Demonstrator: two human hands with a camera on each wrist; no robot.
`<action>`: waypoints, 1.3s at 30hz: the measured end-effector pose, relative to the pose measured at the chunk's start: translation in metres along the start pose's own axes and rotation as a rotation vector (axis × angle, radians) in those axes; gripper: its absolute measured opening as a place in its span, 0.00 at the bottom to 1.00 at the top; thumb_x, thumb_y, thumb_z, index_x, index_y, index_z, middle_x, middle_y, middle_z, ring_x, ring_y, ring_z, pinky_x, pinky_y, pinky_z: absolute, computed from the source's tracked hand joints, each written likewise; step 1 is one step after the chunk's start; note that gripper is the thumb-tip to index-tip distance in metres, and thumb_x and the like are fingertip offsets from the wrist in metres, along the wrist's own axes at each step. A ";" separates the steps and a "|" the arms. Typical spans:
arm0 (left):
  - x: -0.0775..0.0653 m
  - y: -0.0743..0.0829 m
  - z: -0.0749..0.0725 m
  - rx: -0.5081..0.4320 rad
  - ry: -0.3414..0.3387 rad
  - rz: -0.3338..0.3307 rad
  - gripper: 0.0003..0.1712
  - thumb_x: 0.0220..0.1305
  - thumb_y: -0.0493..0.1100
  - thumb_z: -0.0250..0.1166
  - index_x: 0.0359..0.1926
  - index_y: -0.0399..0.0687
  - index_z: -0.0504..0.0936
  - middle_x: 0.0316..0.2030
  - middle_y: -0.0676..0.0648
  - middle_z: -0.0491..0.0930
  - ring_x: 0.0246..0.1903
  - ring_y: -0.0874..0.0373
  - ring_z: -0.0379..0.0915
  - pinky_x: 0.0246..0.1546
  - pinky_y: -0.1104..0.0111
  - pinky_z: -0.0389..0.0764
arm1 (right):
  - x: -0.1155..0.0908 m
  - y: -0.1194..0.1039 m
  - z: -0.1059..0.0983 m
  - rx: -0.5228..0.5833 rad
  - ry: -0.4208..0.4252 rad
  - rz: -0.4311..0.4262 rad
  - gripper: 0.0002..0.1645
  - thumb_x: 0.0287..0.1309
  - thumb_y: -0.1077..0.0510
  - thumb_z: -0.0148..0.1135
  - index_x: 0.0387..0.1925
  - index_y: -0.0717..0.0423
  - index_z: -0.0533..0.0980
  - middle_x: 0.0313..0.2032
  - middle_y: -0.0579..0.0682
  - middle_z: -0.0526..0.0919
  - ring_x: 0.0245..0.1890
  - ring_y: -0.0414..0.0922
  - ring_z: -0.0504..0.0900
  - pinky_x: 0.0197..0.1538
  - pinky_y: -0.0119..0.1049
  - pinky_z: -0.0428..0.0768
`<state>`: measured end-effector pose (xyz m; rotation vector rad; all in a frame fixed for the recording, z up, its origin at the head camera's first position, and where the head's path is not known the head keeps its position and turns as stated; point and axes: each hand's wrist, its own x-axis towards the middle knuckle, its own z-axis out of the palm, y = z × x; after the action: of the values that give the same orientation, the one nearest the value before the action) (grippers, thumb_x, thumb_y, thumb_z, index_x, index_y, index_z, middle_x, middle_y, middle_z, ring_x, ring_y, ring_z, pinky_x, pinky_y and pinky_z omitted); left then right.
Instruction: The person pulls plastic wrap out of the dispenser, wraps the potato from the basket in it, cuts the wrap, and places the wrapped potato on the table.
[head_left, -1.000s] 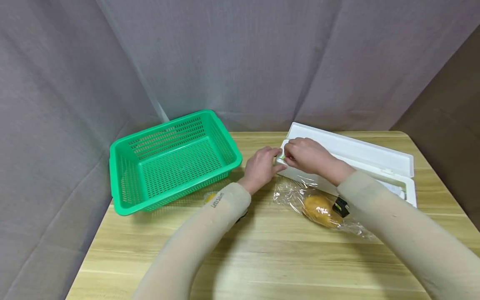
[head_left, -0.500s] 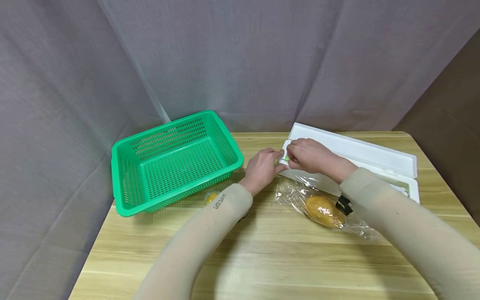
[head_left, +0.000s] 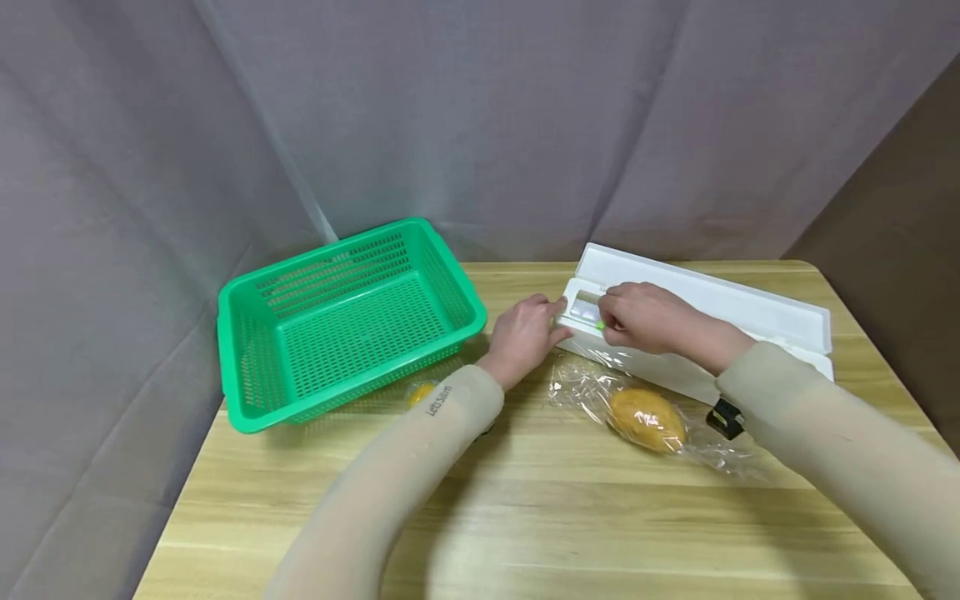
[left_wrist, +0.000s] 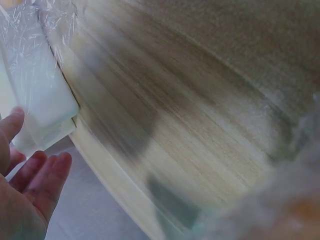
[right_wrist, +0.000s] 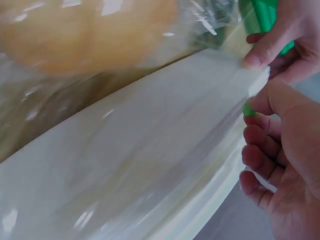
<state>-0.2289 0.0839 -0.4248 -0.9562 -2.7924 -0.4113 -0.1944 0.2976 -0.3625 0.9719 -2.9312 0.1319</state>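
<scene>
A white cling film dispenser (head_left: 652, 368) lies at the back right with its long lid (head_left: 705, 292) open. My left hand (head_left: 522, 333) holds its left end, thumb at the front and fingers behind. Along its front edge, my right hand (head_left: 645, 318) pinches a small green slider (right_wrist: 248, 109) between thumb and forefinger, the other fingers curled loosely in the right wrist view. Clear cling film (head_left: 573, 382) comes down the dispenser's front onto the table. An oval golden bread roll (head_left: 647, 419) lies in front, with clear film around it. In the left wrist view, my left thumb and fingers are at the white end (left_wrist: 52, 107).
A green plastic basket (head_left: 367, 333) with slotted sides stands at the back left. Beside it, a small yellow thing in clear plastic (head_left: 420, 393) is partly hidden by my left sleeve. Grey curtains (head_left: 480, 125) hang behind the wooden table (head_left: 555, 517).
My right hand has slid the green slider rightward along the dispenser from its left end, baring a stretch of its top. My left hand keeps its place at the end.
</scene>
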 end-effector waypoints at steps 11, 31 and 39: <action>-0.002 -0.003 -0.003 -0.007 -0.014 -0.002 0.34 0.71 0.62 0.69 0.72 0.55 0.80 0.58 0.45 0.86 0.49 0.52 0.88 0.40 0.62 0.89 | -0.065 0.018 -0.009 -0.040 -0.048 0.048 0.17 0.56 0.68 0.67 0.24 0.46 0.70 0.24 0.39 0.65 0.27 0.38 0.63 0.35 0.41 0.68; -0.003 -0.001 -0.003 0.005 0.018 0.022 0.34 0.70 0.63 0.69 0.71 0.56 0.81 0.48 0.46 0.89 0.40 0.54 0.88 0.33 0.64 0.88 | -0.172 0.047 -0.010 -0.159 0.115 -0.039 0.29 0.34 0.67 0.77 0.23 0.40 0.64 0.26 0.31 0.57 0.27 0.30 0.55 0.28 0.31 0.59; -0.004 0.001 -0.001 0.005 0.026 0.026 0.33 0.70 0.61 0.70 0.71 0.57 0.81 0.45 0.47 0.89 0.38 0.54 0.88 0.32 0.64 0.88 | -0.193 0.049 -0.013 -0.193 0.107 -0.035 0.31 0.29 0.66 0.78 0.23 0.40 0.63 0.26 0.31 0.56 0.28 0.30 0.55 0.28 0.31 0.58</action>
<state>-0.2253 0.0818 -0.4243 -0.9777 -2.7531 -0.4104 -0.0686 0.4525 -0.3668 0.9551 -2.7658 -0.0963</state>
